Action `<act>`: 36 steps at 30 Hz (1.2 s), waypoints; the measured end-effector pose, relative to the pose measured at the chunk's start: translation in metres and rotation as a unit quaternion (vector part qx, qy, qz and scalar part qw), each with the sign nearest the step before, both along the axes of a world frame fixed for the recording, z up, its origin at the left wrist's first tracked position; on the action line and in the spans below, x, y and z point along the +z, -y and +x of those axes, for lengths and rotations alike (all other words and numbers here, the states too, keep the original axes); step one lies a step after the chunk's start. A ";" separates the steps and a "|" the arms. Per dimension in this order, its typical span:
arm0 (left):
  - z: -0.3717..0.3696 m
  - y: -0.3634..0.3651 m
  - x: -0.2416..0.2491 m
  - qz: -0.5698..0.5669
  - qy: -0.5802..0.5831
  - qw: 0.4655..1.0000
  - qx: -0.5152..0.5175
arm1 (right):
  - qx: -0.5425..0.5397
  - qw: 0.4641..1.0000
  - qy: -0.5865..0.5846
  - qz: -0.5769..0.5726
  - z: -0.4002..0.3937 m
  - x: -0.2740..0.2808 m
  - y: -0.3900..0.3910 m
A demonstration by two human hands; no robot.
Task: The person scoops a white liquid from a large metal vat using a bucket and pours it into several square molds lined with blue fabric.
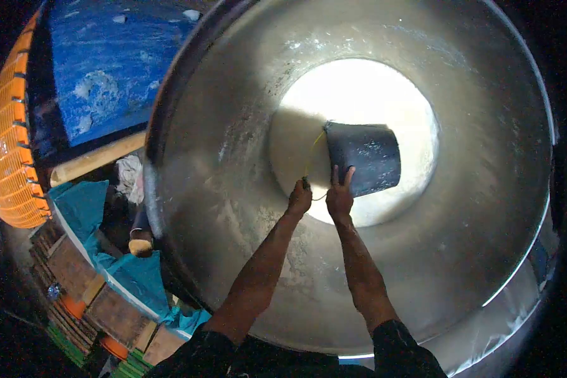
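A black bucket [368, 151] lies tipped on its side deep within a large round metal vat [233, 176], over the bright, pale bottom [359, 88]. Its thin yellow handle [315, 146] loops out toward the left. My left hand [299, 198] is closed around the dark grip of that handle. At the bucket's near lower edge, my right hand [339, 200] grips it, with two fingers stretched along the outer wall. Both arms reach down over the vat's near rim, and part of the bucket's edge is hidden behind the right hand.
Left of the vat stand an orange plastic basket [9, 145] and a large blue surface [107, 75] with pale smears. A wooden beam [97, 157], a crumpled white cloth [130, 177], a cut log [140, 242], teal sheeting [132, 277] and brown boards [113, 315] lie below.
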State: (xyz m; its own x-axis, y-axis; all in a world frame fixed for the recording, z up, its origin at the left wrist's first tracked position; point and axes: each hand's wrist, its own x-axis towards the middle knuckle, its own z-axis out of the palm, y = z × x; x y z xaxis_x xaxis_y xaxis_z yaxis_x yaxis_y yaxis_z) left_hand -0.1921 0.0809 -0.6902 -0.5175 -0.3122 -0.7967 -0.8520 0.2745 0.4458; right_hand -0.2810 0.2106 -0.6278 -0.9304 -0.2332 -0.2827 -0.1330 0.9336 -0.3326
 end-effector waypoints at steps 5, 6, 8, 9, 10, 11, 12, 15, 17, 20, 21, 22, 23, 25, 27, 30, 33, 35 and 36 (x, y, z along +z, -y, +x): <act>-0.015 0.030 0.076 -0.038 0.027 0.999 0.007 | 0.007 0.990 0.135 -0.034 0.002 0.022 0.006; -0.011 0.035 0.089 -0.041 0.013 0.999 0.008 | -0.006 0.985 0.166 -0.055 -0.005 0.044 0.001; 0.009 0.047 0.105 -0.036 -0.054 0.997 -0.040 | -0.047 0.981 0.159 -0.097 -0.004 0.072 -0.004; 0.005 0.048 0.114 0.004 -0.081 0.996 -0.045 | -0.088 0.976 0.112 -0.165 0.016 0.072 -0.026; 0.004 0.047 0.124 0.046 -0.106 0.992 -0.049 | -0.138 0.965 0.181 -0.133 -0.004 0.087 -0.031; 0.002 0.046 0.135 0.090 -0.129 0.986 -0.053 | -0.184 0.946 0.249 -0.098 -0.018 0.101 -0.043; 0.024 -0.002 0.052 -0.056 -0.209 0.967 -0.137 | -0.199 0.952 0.108 -0.206 0.005 0.060 -0.080; 0.006 -0.050 0.092 -0.265 -0.232 0.892 -0.282 | -0.161 0.886 0.096 -0.424 0.033 -0.046 -0.175; -0.039 -0.035 0.180 -0.110 -0.221 0.943 -0.225 | -0.205 0.850 0.116 -0.472 0.065 -0.067 -0.192; -0.057 -0.028 0.220 0.119 -0.196 0.969 -0.088 | -0.218 0.896 0.260 -0.286 0.044 0.053 -0.159; -0.058 -0.028 0.231 0.126 -0.197 0.967 -0.098 | -0.277 0.855 0.277 -0.340 0.056 0.055 -0.162; -0.060 -0.031 0.244 0.131 -0.201 0.964 -0.112 | -0.336 0.808 0.286 -0.391 0.069 0.054 -0.167; -0.061 -0.033 0.256 0.129 -0.205 0.962 -0.125 | -0.443 0.686 0.312 -0.485 0.083 0.052 -0.174; -0.064 -0.037 0.293 0.118 -0.220 0.958 -0.141 | -0.408 0.701 0.260 -0.524 0.093 0.062 -0.195; -0.072 -0.040 0.341 0.109 -0.240 0.950 -0.164 | -0.305 0.752 0.157 -0.563 0.116 0.034 -0.244; -0.083 -0.030 0.447 0.104 -0.268 0.935 -0.207 | -0.327 0.798 0.169 -0.477 0.084 0.133 -0.230; -0.084 -0.018 0.539 0.138 -0.339 0.906 -0.211 | -0.292 0.824 0.155 -0.460 0.050 0.226 -0.209; -0.101 -0.046 0.520 0.091 -0.480 0.849 -0.202 | -0.254 0.840 0.137 -0.460 0.027 0.282 -0.188; -0.095 -0.046 0.542 0.107 -0.496 0.843 -0.179 | -0.232 0.847 0.126 -0.462 0.023 0.309 -0.178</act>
State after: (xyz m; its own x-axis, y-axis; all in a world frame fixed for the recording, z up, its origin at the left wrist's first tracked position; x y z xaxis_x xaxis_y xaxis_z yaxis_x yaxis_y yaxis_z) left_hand -0.2875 0.1269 -0.1479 -0.9928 0.1009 0.0642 0.0883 0.2568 0.9624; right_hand -0.2581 0.3883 -0.3192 -0.9195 -0.0892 -0.3829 0.3614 0.1917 -0.9125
